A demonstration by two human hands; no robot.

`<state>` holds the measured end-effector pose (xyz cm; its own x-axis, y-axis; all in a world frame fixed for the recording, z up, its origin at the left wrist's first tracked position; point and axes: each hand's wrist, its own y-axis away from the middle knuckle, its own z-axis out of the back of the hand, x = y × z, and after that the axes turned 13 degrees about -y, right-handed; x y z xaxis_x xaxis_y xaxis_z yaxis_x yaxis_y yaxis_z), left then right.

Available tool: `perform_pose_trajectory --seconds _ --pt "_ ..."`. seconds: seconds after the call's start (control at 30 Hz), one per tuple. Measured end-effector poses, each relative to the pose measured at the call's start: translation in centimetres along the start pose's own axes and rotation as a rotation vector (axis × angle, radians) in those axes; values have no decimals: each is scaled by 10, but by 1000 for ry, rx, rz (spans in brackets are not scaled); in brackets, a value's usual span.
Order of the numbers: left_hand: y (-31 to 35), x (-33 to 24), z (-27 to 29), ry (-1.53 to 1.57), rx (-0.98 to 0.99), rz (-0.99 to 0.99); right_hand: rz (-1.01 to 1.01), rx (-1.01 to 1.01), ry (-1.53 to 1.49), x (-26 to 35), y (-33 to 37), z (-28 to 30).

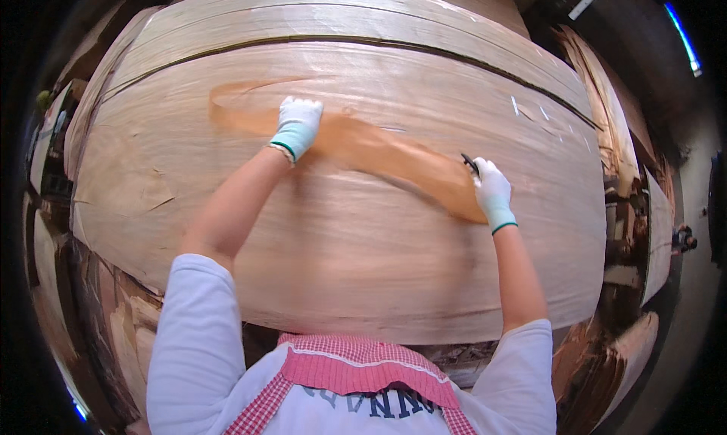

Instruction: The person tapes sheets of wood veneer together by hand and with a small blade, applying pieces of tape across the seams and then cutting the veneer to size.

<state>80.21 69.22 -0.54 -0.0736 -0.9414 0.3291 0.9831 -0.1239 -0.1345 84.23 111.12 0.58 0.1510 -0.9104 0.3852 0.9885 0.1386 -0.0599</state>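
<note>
A long orange-brown strip [394, 156], probably thin wood veneer, stretches between my hands above a wide pale veneer sheet [363, 261]. My left hand [297, 122], in a white glove with a green cuff, is closed on the strip. Past that hand its loose end curls back in a loop toward the left. My right hand [493, 188], gloved the same way, is closed round a small black tool [470, 164] whose kind I cannot make out. The strip's right end meets this hand; whether the fingers also grip it is hidden.
Another veneer sheet [303, 20] lies beyond a dark gap along the far side. Ragged veneer pieces [606, 124] stand at the right edge, and more stacked wood [136, 314] is at the lower left. A distant person [684, 240] is at the far right.
</note>
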Motion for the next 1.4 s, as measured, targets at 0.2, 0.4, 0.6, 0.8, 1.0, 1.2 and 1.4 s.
perform_pose_trajectory --seconds 0.2,0.4,0.6,0.8,1.0,1.2,1.4 --pt "12 -138 -34 31 -326 -107 52 69 110 -43 -74 -15" --pt "12 -175 -45 362 -188 66 88 -87 -452 -19 -58 -63" --pt "-10 -95 -68 393 -368 295 -10 94 35 5 -73 -56" --pt "-18 -96 -82 624 -407 383 356 438 42 149 -111 -130" --pt "-13 -89 -84 579 -347 290 392 463 -69 129 -109 -140" --pt "-8 -90 -78 554 -235 304 243 741 328 -89 -99 6" --pt "-9 -86 -78 629 -247 346 438 499 -152 46 -153 -62"
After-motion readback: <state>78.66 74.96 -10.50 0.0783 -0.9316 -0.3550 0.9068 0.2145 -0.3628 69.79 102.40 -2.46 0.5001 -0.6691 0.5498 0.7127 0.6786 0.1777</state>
